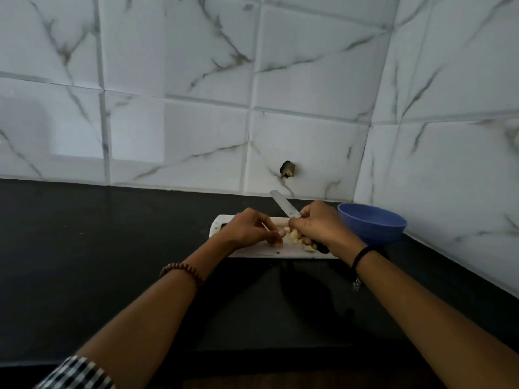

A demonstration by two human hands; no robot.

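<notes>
Right hand grip clamped on knife, left hand grip pinching piece on board, bowl at 3 o'clock.

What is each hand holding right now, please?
Left hand: fingers curled at the pale food pieces on the cutting board; a grip cannot be told.
Right hand: grips the knife, blade pointing away.
</notes>
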